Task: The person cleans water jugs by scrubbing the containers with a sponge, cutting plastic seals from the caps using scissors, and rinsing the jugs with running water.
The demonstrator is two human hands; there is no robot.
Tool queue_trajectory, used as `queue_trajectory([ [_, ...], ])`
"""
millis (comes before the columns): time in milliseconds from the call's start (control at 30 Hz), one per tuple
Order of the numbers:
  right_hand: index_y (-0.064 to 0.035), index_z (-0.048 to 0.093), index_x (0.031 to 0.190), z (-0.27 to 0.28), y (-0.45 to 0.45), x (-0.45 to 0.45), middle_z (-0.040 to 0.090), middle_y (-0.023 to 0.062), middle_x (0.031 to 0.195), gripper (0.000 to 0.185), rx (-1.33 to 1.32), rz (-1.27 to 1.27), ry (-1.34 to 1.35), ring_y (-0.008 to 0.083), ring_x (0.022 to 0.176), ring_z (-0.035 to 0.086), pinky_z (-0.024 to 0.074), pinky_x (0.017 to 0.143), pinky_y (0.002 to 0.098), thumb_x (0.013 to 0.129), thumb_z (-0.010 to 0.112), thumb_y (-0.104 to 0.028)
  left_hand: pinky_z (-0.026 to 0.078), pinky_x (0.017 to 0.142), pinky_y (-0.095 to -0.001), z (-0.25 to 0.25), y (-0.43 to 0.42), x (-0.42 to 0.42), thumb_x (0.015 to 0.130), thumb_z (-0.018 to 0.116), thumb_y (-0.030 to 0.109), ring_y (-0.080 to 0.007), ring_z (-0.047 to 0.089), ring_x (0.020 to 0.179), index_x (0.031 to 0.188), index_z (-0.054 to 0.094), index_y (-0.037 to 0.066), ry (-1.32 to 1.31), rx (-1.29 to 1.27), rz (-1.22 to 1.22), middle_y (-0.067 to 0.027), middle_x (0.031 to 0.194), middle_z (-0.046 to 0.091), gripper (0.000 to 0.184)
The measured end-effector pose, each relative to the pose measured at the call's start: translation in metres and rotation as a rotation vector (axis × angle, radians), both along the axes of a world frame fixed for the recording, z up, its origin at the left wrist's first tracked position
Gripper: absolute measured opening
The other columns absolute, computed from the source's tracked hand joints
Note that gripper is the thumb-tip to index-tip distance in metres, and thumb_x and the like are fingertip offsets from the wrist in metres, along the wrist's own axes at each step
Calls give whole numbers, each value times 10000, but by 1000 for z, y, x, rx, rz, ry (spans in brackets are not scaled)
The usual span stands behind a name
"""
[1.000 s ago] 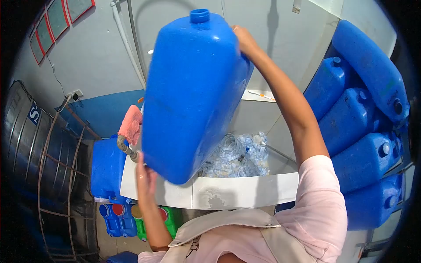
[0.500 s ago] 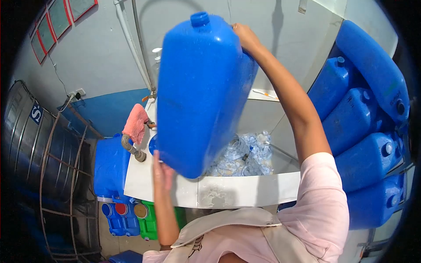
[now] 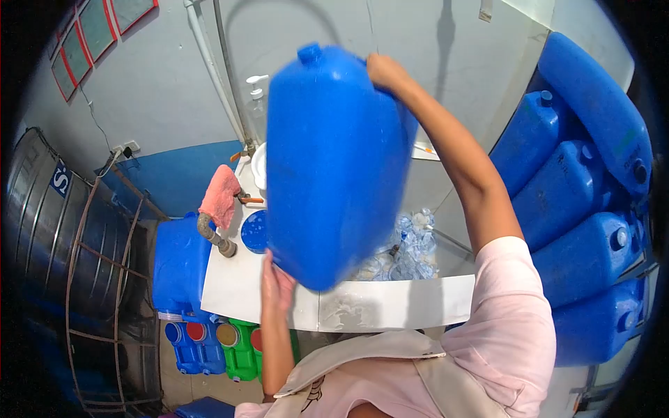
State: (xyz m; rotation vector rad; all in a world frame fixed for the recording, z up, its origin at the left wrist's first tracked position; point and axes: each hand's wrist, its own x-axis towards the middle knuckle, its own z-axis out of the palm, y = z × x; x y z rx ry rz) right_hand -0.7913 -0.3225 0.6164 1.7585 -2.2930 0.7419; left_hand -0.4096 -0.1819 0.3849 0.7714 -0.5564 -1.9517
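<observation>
One big blue jug, upright-ish, held up at the front of the white surface, spout at the top; can't tell if it's capped, or if the bottom touches the surface. Right hand is at the top right edge, fingers look clamped on the jug, tips hidden behind it. Left hand is at the lower left corner; its fingers are partly hidden, can't tell if they grip or just prop

Risks as I read them: right hand seems to carry the top, so if the left slips on smooth plastic, the bottom could swing into the blue disc just beside it, or on to the pipe under the pink cloth. Pump bottle stands near the jug's left side; a twist that way could knock it over. Clear plastic heap behind would make an uneven rest. Fill level hidden; any slosh would shift the weight
</observation>
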Motion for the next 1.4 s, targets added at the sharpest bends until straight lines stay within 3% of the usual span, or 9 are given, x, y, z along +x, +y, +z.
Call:
queue_trajectory([
  [233,6,677,908,36,35,36,638,250,932,447,4,-27,-19,387,899,621,488,793,449,681,621,-375,490,873,-363,62,4,52,930,463,383,-216,597,975,1182,466,30,-203,-167,104,-136,1110,584,435],
  [500,22,649,931,-17,12,-7,629,269,898,498,204,82,87,392,870,622,485,766,428,728,594,-429,486,874,-380,-12,6,-9,941,428,389,-229,588,1003,1225,428,68,50,59,-31,-138,1141,573,428],
  [633,38,640,909,-109,49,-99,648,203,767,311,-324,348,-260,290,758,632,485,711,430,754,525,-206,440,933,-392,53,-2,24,946,400,396,-236,558,1078,1254,407,67,-150,-220,13,-161,1192,553,451],
  [767,22,600,977,-183,154,-139,613,192,858,342,-575,370,-868,287,831,594,462,760,422,785,494,-241,379,940,-307,129,-18,-25,889,497,310,-167,515,1034,1357,320,31,-427,-625,234,-94,1137,524,573],
  [900,7,561,1044,-269,226,-120,579,181,948,376,-757,378,-1361,284,905,555,438,810,414,817,463,-276,332,999,-360,192,-25,-102,885,531,369,-299,432,1187,1365,282,19,-391,-1098,4,-267,1279,423,645],
  [967,0,541,1077,-306,239,-104,562,175,993,394,-807,393,-1522,282,942,536,426,835,410,832,448,-294,285,1035,-350,206,-27,-133,901,467,385,-265,432,1197,1359,314,34,-186,-1076,-130,-201,1249,480,597],
  [1233,-31,462,1211,-390,221,-56,493,153,1174,466,-835,499,-1912,277,1088,460,379,934,394,895,386,-364,339,954,-326,17,-168,-82,834,497,200,-202,470,1060,1185,486,29,-490,-306,668,-97,1128,507,390],
  [1300,-38,443,1245,-399,216,-48,476,148,1220,485,-836,517,-1962,275,1125,441,367,959,390,911,370,-382,344,583,-289,-18,-190,-56,788,516,154,-143,419,671,990,518,36,-394,-151,531,-31,779,445,234],
  [1400,-50,413,1295,-412,214,-41,451,140,1287,513,-800,594,-2037,273,1180,413,350,996,384,934,347,-408,363,579,-265,-27,-195,-48,794,531,147,-138,413,647,905,509,44,-343,-37,434,-25,743,439,153],
])
